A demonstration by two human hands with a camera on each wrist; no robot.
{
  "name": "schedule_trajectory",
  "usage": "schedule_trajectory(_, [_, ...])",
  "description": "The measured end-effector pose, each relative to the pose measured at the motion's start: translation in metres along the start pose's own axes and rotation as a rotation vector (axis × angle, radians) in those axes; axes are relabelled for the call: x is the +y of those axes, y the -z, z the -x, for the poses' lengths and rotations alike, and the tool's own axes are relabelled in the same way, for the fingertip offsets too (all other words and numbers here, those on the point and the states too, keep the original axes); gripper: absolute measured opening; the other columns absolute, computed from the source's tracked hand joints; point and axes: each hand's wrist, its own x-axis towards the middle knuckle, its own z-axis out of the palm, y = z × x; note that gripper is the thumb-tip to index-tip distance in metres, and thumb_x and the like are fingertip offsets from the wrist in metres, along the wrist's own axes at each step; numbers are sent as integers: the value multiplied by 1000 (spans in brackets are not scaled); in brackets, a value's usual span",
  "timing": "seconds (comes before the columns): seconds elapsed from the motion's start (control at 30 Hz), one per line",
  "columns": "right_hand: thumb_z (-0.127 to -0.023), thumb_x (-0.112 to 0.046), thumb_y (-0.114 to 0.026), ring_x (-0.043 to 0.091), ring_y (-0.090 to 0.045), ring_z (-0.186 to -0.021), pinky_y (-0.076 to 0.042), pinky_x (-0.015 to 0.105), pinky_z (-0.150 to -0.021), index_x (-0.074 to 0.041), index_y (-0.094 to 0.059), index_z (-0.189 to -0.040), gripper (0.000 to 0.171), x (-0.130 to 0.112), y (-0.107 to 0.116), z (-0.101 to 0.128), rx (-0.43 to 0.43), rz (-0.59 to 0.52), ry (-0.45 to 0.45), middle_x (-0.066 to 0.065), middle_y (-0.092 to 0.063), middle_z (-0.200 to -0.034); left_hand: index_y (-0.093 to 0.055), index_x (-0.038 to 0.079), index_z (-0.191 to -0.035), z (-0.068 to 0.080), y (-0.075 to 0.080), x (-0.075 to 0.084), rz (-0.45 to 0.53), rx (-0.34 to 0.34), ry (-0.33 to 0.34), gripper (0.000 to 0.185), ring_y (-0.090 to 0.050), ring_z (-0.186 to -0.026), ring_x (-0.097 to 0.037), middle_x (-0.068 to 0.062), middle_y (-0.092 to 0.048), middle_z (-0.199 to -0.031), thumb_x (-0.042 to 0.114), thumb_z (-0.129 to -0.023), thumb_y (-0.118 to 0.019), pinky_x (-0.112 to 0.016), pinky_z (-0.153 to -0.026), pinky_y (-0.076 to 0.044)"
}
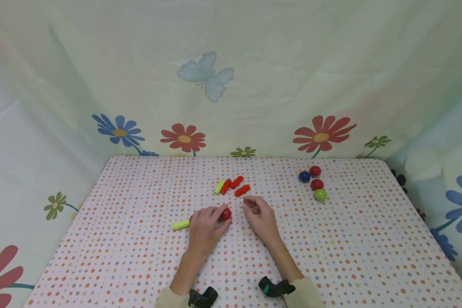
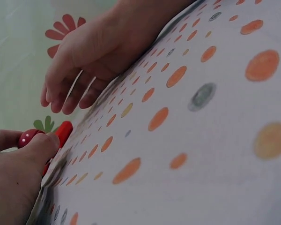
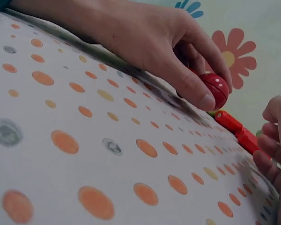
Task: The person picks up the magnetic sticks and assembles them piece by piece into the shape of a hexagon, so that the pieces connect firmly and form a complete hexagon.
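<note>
The left hand (image 1: 205, 226) pinched one red ball (image 1: 226, 214) over the table (image 1: 354, 265); one yellow stick (image 1: 180, 225) showed beside this hand. The right hand (image 1: 262, 219) was relaxed, holding nothing. Farther away lay four sticks (image 1: 226, 186) — three red, one yellow — and four balls (image 1: 317, 184): two red, one blue, one green.

Looks booth-like, curtained off; whether in a home or a lab, impossible to tell; closed in beyond the fingers (image 1: 256, 200) and on both sides by cloth (image 1: 269, 60) printed with flowers (image 1: 321, 137) and a butterfly (image 1: 206, 78); laid beneath them with a dotted tablecloth (image 1: 138, 256).
</note>
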Motion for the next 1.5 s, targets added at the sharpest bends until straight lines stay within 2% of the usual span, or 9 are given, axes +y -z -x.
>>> schedule_trajectory(0.13, [-89,-7,-65,18,-61,-96,-53,18,-74,-7,-65,-112,23,2,-1,-6,50,35,71,6,-65,-109,-67,27,-122,-1,0,-1,-7,3,-8,42,-67,-94,-11,5,-73,-101,40,-83,-75,-30,-83,-51])
schedule_trajectory(0.27, [-89,-8,-65,22,-59,-100,-53,26,-77,-6,-65,-113,24,3,-2,-17,63,45,92,8,-63,-114,-67,27,-121,-3,0,-1,-16,19,-13,43,-67,-91,-11,6,-72,-98,39,-81,-76,-30,-81,-50])
schedule_trajectory(0.43, [-92,-14,-62,25,-52,-117,-49,39,-90,-9,-65,-120,29,10,-4,-27,1,86,67,7,-58,-128,-67,28,-121,-2,0,0,-16,11,-17,42,-67,-90,-10,6,-72,-97,39,-82,-76,-30,-82,-51])
schedule_trajectory(0.6, [-93,-11,-60,31,-45,-130,-43,52,-102,-8,-64,-124,32,14,-5,-32,-40,139,110,10,-54,-138,-66,29,-123,-1,-1,-1,-24,-5,-21,42,-67,-91,-10,7,-72,-97,40,-83,-75,-31,-85,-52])
schedule_trajectory(0.83, [-95,-10,-56,36,-31,-144,-27,59,-115,-10,-59,-132,38,15,-5,-32,-140,318,167,11,-47,-149,-67,27,-122,-1,0,0,-23,-8,-22,43,-66,-90,-10,6,-72,-97,39,-82,-76,-31,-85,-51])
schedule_trajectory(0.97, [-95,-7,-56,36,-33,-143,-29,57,-115,-10,-59,-133,39,16,-5,-31,-159,393,213,11,-49,-147,-67,28,-121,-1,0,0,-17,-7,-25,42,-66,-89,-9,7,-71,-95,40,-82,-76,-31,-85,-51])
schedule_trajectory(1.1, [-94,-6,-58,34,-40,-138,-33,54,-113,-10,-61,-130,37,16,-6,-29,-150,402,224,11,-54,-139,-67,28,-121,1,-1,0,-19,-4,-22,41,-66,-89,-9,8,-71,-95,40,-83,-75,-31,-85,-52])
schedule_trajectory(1.37, [-91,-12,-66,29,-54,-113,-47,46,-94,-14,-66,-116,26,12,-5,-28,-127,374,138,10,-59,-118,-67,27,-121,0,-1,0,-10,13,-26,42,-66,-89,-10,7,-71,-95,38,-81,-77,-32,-85,-51])
schedule_trajectory(1.5, [-91,-14,-67,23,-57,-103,-49,37,-86,-12,-67,-116,26,11,-5,-26,-120,263,145,9,-61,-114,-68,26,-120,0,0,1,-13,21,-24,43,-66,-89,-11,6,-71,-95,38,-80,-77,-32,-85,-51])
